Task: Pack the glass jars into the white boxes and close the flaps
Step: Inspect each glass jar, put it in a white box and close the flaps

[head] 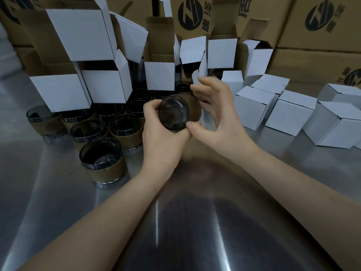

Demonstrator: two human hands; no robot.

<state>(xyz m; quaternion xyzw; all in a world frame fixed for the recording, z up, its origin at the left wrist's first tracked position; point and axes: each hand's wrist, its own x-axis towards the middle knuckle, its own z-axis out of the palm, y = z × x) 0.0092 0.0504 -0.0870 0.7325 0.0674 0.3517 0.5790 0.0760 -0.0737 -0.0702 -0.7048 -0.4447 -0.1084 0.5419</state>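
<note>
Steel table [58,212]: a smooth, brushed metal top, streaked with pale reflections, was spread under everything.
Brown cartons [322,55]: large corrugated cases, printed with dark round logos, were stacked along the back.
Open white boxes [105,88]: matte white outside and raw brown inside, they were stood and piled at the rear left and centre, top flaps raised.
Closed white boxes [252,108]: plain cubes with sharp folded edges were grouped on the right, flaps tucked in.
Standing jars [109,170]: short round cylinders of dark smoked glass, each wrapped in a dull brown band, were clustered upright at the left, just in front of the open boxes.
Left hand [162,141]: its fingers and thumb were wrapped round the held jar from the left and below, in a firm grasp.
Right hand [216,118]: the thumb was laid against the jar's base rim and the fingers were arched over its far end; whether they were closed on it could not be told.
Held jar [173,114]: it was kept above the table between both hands, tipped on its side, its thick circular base turned towards the camera.
</note>
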